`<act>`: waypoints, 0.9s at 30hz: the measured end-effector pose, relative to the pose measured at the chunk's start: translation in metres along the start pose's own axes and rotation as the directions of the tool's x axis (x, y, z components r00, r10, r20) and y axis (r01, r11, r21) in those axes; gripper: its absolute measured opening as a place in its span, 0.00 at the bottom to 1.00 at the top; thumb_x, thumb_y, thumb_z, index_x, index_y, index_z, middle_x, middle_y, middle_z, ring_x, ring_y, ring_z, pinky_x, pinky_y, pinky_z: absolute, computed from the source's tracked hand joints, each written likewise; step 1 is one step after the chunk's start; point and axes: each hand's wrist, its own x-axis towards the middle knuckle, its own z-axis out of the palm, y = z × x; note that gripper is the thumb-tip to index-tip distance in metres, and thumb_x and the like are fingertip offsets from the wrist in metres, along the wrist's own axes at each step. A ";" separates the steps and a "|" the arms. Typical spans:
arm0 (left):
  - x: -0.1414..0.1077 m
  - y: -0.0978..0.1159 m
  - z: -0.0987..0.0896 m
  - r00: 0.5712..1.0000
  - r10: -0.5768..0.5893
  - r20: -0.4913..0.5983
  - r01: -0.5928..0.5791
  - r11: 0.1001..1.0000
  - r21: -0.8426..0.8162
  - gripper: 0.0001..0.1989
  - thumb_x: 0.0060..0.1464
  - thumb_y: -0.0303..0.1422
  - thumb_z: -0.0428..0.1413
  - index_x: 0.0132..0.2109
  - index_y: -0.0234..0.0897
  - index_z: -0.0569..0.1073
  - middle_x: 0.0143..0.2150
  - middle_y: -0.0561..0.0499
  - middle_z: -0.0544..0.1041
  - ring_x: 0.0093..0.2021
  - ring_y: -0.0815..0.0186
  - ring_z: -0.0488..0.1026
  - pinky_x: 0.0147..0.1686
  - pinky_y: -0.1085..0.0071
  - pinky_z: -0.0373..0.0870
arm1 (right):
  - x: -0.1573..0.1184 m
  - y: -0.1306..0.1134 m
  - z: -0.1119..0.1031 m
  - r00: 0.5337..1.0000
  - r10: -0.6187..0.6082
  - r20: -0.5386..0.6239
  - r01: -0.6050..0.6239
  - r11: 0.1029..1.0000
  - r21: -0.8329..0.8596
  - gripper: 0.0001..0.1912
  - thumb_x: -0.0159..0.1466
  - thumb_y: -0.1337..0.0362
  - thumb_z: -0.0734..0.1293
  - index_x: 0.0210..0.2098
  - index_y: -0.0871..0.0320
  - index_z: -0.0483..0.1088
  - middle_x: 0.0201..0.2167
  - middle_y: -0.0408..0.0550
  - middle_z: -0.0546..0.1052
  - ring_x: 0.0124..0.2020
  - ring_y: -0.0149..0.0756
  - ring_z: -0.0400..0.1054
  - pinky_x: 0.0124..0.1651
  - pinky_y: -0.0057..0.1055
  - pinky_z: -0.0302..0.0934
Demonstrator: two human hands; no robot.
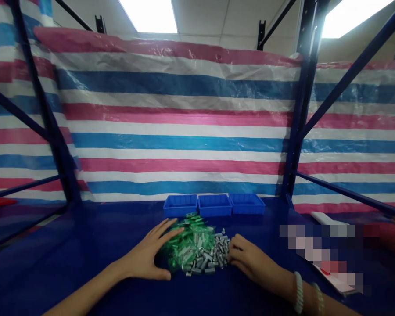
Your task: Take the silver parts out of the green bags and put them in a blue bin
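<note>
Bracelets [298, 292], two of them, around the right forearm [276, 274]. What's the right hand [253, 254] doing?

Lying against the heap, its fingers [238, 250] together and curled onto the grey parts [207, 256]. Whether they're pinching anything, I can't tell.

And the left hand [145, 252]?

Fingers [164, 230] spread apart, tips on the green packets [192, 245], thumb low beside them. They aren't clamped on anything.

Where's all that lying?

On the blue table [85, 281], between the two hands. Packets on the left, grey parts piled against them on the right.

What's past it?

Three blue bins [213, 205] side by side, just beyond the packets, then a striped tarp [184, 131] hanging behind a dark blue rack [303, 87].

Anything to the right?

A white strip [322, 217] on the table, next to a pixelated patch [322, 250] too blurred to read.
</note>
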 end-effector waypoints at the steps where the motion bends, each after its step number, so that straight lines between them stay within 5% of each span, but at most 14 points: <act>1: 0.001 -0.005 0.004 1.000 -0.005 0.015 0.005 1.000 0.001 0.52 0.36 0.57 0.61 0.66 0.55 0.47 0.71 0.48 0.40 0.67 0.39 0.40 0.60 0.42 0.45 | 0.000 0.000 0.001 1.000 0.014 -0.017 -0.014 1.000 -0.016 0.12 0.62 0.75 0.59 0.37 0.56 0.70 0.40 0.48 0.70 0.43 0.38 0.64 0.46 0.35 0.61; 5: 0.009 -0.004 0.021 0.998 0.005 0.069 -0.006 1.000 0.013 0.56 0.34 0.59 0.62 0.67 0.56 0.44 0.71 0.47 0.34 0.67 0.38 0.36 0.60 0.40 0.41 | -0.003 0.005 0.009 0.989 0.133 -0.067 -0.130 0.991 0.039 0.14 0.61 0.73 0.61 0.46 0.55 0.66 0.53 0.52 0.64 0.55 0.42 0.59 0.57 0.42 0.57; 9: 0.017 0.006 0.035 1.000 -0.027 0.016 0.027 1.000 0.007 0.56 0.33 0.59 0.61 0.67 0.56 0.45 0.71 0.47 0.35 0.67 0.36 0.36 0.60 0.39 0.43 | -0.006 0.011 0.016 0.981 0.192 0.016 -0.193 0.972 0.131 0.27 0.66 0.62 0.58 0.64 0.52 0.51 0.67 0.51 0.48 0.67 0.43 0.41 0.67 0.45 0.43; 14: 0.026 0.018 0.048 0.997 -0.078 -0.013 0.078 0.997 -0.024 0.53 0.35 0.59 0.61 0.66 0.56 0.47 0.71 0.46 0.36 0.67 0.34 0.35 0.59 0.37 0.46 | -0.006 0.009 0.018 0.978 0.193 0.076 -0.200 0.974 0.103 0.38 0.65 0.50 0.58 0.68 0.55 0.38 0.69 0.52 0.41 0.69 0.46 0.32 0.68 0.48 0.37; 27: 0.042 0.048 0.067 0.983 -0.149 -0.108 0.144 0.988 -0.057 0.49 0.38 0.60 0.58 0.65 0.57 0.49 0.70 0.44 0.38 0.66 0.30 0.33 0.56 0.32 0.48 | -0.006 0.006 0.012 0.972 0.220 0.082 -0.216 0.975 -0.052 0.40 0.64 0.46 0.57 0.68 0.57 0.38 0.69 0.53 0.43 0.68 0.50 0.32 0.66 0.53 0.33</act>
